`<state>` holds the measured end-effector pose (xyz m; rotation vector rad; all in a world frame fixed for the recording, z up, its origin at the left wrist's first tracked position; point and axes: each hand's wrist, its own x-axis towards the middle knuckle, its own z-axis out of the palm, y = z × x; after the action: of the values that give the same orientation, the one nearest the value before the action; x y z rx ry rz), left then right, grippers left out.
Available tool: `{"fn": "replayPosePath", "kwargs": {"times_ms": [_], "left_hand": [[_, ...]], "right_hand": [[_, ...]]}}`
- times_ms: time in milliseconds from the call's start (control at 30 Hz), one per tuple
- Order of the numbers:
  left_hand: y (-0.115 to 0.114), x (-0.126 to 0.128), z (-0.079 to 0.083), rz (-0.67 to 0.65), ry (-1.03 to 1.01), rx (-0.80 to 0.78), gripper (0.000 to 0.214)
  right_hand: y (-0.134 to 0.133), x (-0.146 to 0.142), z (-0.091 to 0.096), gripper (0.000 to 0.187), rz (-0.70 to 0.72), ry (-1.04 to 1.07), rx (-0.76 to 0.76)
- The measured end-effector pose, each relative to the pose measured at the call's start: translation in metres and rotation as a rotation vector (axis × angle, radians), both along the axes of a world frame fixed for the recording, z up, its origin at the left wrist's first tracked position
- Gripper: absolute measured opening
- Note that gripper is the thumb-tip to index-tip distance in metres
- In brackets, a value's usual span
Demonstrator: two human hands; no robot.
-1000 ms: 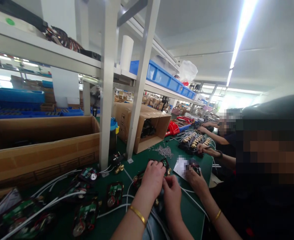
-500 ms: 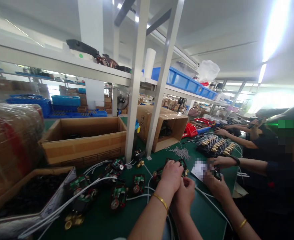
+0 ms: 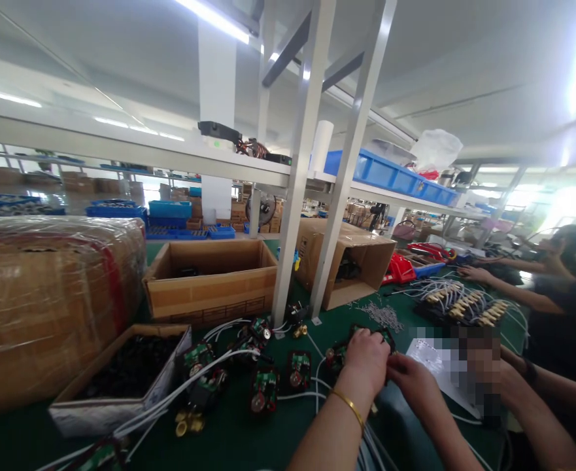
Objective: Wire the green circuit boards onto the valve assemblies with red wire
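Note:
My left hand [image 3: 366,360], a gold bracelet at its wrist, curls over a black-cased circuit board unit [image 3: 386,337] and partly hides it. Beside it my right hand [image 3: 415,383] is closed, thumb and fingers pinched close to the left fingertips; what they hold is hidden. Another green circuit board [image 3: 334,356] shows just left of my left hand. Further left lie two more board units, one upper [image 3: 298,370] and one lower [image 3: 264,390], with white tubes attached. A brass fitting [image 3: 189,424] lies on the green table near other boards.
An open box of black parts [image 3: 121,366] stands at left, below a wrapped carton [image 3: 57,307]. Grey screws or pins [image 3: 383,315] lie scattered beyond my hands. Shelf posts [image 3: 300,176] rise from the table. At right are a paper sheet [image 3: 439,369], tubes with brass fittings [image 3: 464,304] and co-workers' arms [image 3: 537,399].
The view has swung left, so things appear further right. My right hand has shifted out from under my left to its right side. The co-worker's hands have moved off the paper's left part.

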<state>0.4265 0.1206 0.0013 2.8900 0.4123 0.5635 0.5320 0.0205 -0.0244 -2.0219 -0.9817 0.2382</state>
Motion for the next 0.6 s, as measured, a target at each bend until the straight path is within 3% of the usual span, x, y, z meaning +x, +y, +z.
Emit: {"fn": "replayPosePath", "kwargs": {"times_ms": [167,367,500,600], "left_hand": [[0.000,0.004,-0.001,-0.004,0.004,0.014,0.029],[0.000,0.007,-0.006,-0.011,0.004,0.025,0.026],[0.004,0.007,-0.009,-0.027,-0.002,0.038,0.024],[0.007,0.005,-0.011,-0.046,-0.008,0.048,0.024]], "right_hand": [[-0.001,-0.012,-0.009,0.027,-0.071,0.035,0.105],[0.002,-0.048,-0.030,0.044,-0.400,0.113,0.202],[0.017,-0.067,-0.033,0.039,-0.632,0.135,0.188],[0.024,-0.073,-0.029,0.034,-0.699,0.170,0.173]]}}
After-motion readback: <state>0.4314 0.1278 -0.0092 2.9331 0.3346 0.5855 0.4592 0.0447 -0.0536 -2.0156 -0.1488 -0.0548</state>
